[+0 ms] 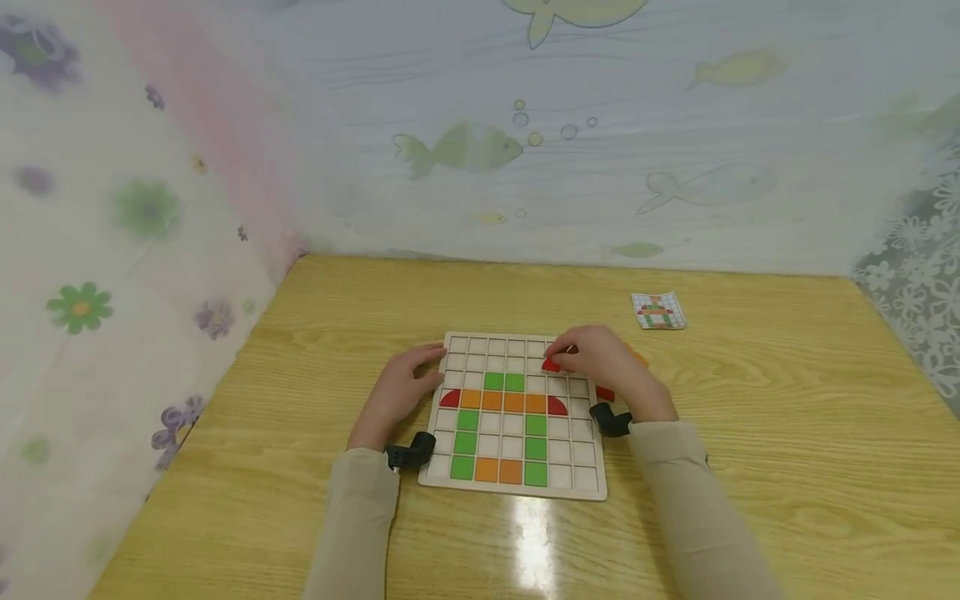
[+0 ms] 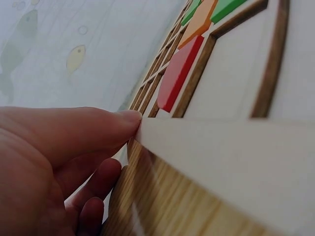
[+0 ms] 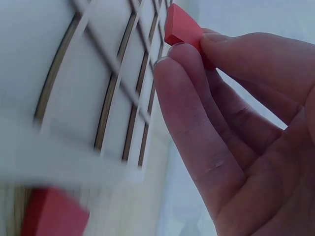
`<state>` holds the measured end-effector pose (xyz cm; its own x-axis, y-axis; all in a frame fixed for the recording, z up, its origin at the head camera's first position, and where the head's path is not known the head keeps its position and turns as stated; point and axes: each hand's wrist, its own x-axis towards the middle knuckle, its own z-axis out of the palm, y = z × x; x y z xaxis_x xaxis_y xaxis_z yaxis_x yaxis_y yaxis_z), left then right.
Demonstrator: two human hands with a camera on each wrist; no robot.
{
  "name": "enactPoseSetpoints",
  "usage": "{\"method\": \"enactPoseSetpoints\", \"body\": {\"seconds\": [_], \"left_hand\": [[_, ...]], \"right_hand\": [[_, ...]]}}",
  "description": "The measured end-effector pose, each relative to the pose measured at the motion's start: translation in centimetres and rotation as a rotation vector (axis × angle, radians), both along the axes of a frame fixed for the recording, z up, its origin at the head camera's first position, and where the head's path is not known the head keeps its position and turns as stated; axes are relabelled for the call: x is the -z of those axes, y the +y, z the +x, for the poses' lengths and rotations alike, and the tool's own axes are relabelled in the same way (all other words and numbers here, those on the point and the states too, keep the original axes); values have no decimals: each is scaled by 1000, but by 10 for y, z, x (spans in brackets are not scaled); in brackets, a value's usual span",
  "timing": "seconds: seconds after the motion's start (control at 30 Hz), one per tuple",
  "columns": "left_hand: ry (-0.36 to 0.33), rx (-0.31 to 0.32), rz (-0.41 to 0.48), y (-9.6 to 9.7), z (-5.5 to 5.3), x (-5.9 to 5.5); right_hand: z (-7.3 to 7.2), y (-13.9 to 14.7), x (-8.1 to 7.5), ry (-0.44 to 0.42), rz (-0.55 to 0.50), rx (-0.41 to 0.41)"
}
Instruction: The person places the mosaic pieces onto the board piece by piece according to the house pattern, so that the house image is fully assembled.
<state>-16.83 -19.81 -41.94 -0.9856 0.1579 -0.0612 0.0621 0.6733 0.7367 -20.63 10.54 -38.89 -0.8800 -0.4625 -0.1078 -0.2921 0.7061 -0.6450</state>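
Observation:
A white grid board (image 1: 512, 493) lies on the wooden table, with green (image 1: 467, 421), orange (image 1: 487, 470) and red tiles set in several of its squares. Two red rounded tiles (image 1: 557, 406) sit at the ends of the orange row. Beside the board's left edge is my left hand (image 1: 396, 390), its thumb and a finger touching that edge. My right hand (image 1: 600, 363) is over the upper right squares. Between its thumb and fingertips it pinches a red tile (image 3: 182, 24) with a curved side, held over the grid.
A small pattern card (image 1: 658, 311) lies behind the board to the right. Next to the board's right edge, a red tile (image 1: 605, 393) and an orange piece (image 1: 640, 357) are partly hidden by the right hand. Painted walls (image 1: 450, 208) border the table's back and left.

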Motion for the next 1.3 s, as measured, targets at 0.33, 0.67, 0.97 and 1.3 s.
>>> {"method": "enactPoseSetpoints", "body": {"seconds": [0.33,0.67,0.97,1.3], "left_hand": [[21,9,8,0,-1,0],[30,9,15,0,1,-1],[28,5,9,-1,0,-2],[42,19,27,-2,-1,0]], "right_hand": [[2,-29,-3,16,-10,-57],[3,-52,0,20,-44,-61],[6,-75,-2,-12,-48,-25],[8,-99,2,64,-7,-29]]}}
